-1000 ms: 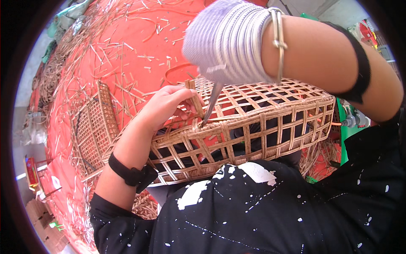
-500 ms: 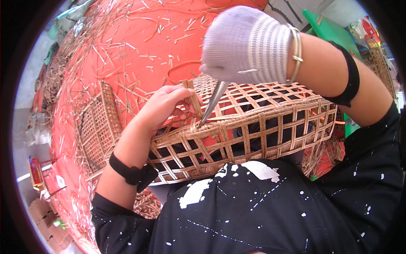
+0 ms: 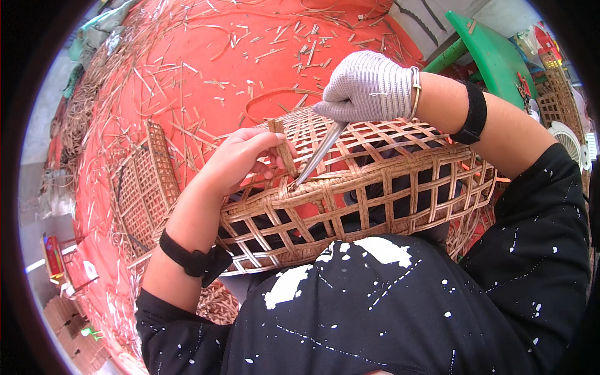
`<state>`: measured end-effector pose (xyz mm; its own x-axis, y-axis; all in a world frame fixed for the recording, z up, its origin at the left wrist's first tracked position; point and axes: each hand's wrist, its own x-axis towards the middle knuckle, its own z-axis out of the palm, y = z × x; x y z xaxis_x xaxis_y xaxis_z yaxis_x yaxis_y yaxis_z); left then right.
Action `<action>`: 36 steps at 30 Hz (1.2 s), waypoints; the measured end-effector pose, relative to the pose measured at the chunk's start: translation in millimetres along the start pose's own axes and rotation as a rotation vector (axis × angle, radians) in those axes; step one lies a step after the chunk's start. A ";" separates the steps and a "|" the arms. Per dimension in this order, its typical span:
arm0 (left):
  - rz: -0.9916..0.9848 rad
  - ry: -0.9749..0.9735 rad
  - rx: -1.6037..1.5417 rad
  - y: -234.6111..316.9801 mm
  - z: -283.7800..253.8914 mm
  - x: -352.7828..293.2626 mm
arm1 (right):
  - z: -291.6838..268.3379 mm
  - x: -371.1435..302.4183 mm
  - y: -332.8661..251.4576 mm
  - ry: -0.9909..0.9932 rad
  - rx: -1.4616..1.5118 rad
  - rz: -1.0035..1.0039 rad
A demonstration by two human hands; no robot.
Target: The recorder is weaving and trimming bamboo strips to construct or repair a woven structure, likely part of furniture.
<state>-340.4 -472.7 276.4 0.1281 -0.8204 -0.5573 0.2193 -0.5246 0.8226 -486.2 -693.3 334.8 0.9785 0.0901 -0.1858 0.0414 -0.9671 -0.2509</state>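
A woven rattan basket point(image 3: 389, 199) with an open lattice lies across my lap, its thick bound edge running from left to right. My bare left hand point(image 3: 240, 156) pinches a short flat rattan strip point(image 3: 284, 149) that stands up at this edge. In a pale knitted glove, my right hand point(image 3: 369, 87) is closed round the upper end of a tapered metal spike point(image 3: 322, 152). The spike slants down to the left, and its tip meets the weave just beside the foot of the strip. Its handle is hidden in my fist.
Red sheeting point(image 3: 187, 75) covers the floor, strewn with cut rattan bits. A second lattice panel point(image 3: 147, 187) lies at the left, near a heap of loose strips point(image 3: 78, 131). A green table point(image 3: 494, 56) and a white fan point(image 3: 565, 140) stand at the right.
My right hand has come down and slightly right, and the spike lies at a flatter slant with its tip still at the edge. My left hand and the strip have barely moved.
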 end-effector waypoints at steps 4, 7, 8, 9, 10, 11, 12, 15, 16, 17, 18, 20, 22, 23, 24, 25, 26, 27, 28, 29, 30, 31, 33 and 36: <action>-0.029 0.005 -0.009 2.3 -0.5 -1.5 | 12.1 -3.6 13.0 0.047 0.033 -0.024; -0.011 -0.023 -0.017 4.2 -1.6 -1.5 | 23.0 -1.9 5.8 0.026 0.235 0.096; -0.001 -0.041 -0.018 4.5 -2.3 -1.9 | 30.1 -0.8 -1.9 -0.049 0.299 0.009; -0.010 -0.019 -0.032 3.9 -1.8 -2.5 | 35.0 1.3 -8.9 0.041 0.379 -0.115; -0.017 0.003 -0.045 2.9 -1.1 -3.2 | 39.1 3.5 -16.1 0.016 0.409 -0.127; -0.012 0.016 -0.063 2.9 -1.4 -3.2 | 35.0 4.7 -14.9 0.040 0.386 -0.143; -0.020 0.030 -0.071 2.2 -1.3 -3.9 | 32.9 5.7 -15.7 0.082 0.334 -0.151; -0.008 0.036 -0.089 1.3 -1.7 -4.8 | 10.7 -0.9 -5.6 0.054 0.112 -0.037; -0.003 0.035 -0.071 1.3 -1.8 -5.1 | 3.8 -0.6 -2.5 0.033 0.068 -0.031; 0.015 0.015 -0.060 1.2 -2.0 -5.6 | -2.0 -3.4 -0.4 0.009 0.015 -0.007; -0.002 0.017 -0.055 1.5 -2.5 -5.6 | -7.1 -5.4 1.3 0.053 -0.014 -0.033; -0.004 -0.022 -0.058 2.4 -3.6 -3.4 | -10.8 -9.6 -0.7 0.140 -0.062 -0.081; 0.002 -0.018 -0.078 1.0 -3.0 -2.3 | -15.2 -10.3 -4.2 0.201 -0.114 -0.123; 0.009 -0.021 -0.090 0.4 -3.1 -2.2 | -19.0 -9.9 -5.6 0.202 -0.143 -0.130; 0.006 -0.008 -0.090 -0.4 -3.1 -2.4 | -23.5 -9.7 -6.9 0.203 -0.177 -0.133; 0.007 -0.003 -0.091 -0.9 -3.1 -1.9 | -28.3 -9.9 -8.3 0.213 -0.194 -0.158; 0.016 -0.003 -0.096 -1.1 -3.3 -1.8 | -33.0 -10.0 -9.1 0.190 -0.192 -0.169; 0.007 0.001 -0.094 -1.2 -3.4 -1.6 | -37.6 -11.5 -10.5 0.169 -0.196 -0.178; 0.004 0.000 -0.098 -0.9 -3.5 -1.5 | -40.6 -12.4 -11.3 0.148 -0.200 -0.187; 0.004 0.002 -0.099 -0.4 -3.3 -1.6 | -41.8 -13.5 -13.3 0.137 -0.172 -0.191; -0.007 0.003 -0.079 0.2 -3.1 -2.0 | -41.6 -14.3 -14.7 0.143 -0.179 -0.173; -0.016 0.004 -0.057 1.1 -2.8 -2.4 | -40.3 -14.1 -16.2 0.149 -0.186 -0.153; -0.019 -0.002 -0.040 3.0 -2.0 -2.7 | -36.1 -13.0 -19.2 0.151 -0.220 -0.108; -0.012 -0.004 -0.058 4.4 -0.1 -4.5 | -37.1 -10.3 -25.9 0.114 -0.248 -0.026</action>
<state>-339.8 -471.3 282.6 0.1209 -0.8149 -0.5669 0.2761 -0.5209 0.8077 -489.9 -678.0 378.5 0.9923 0.1019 -0.0704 0.1013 -0.9948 -0.0115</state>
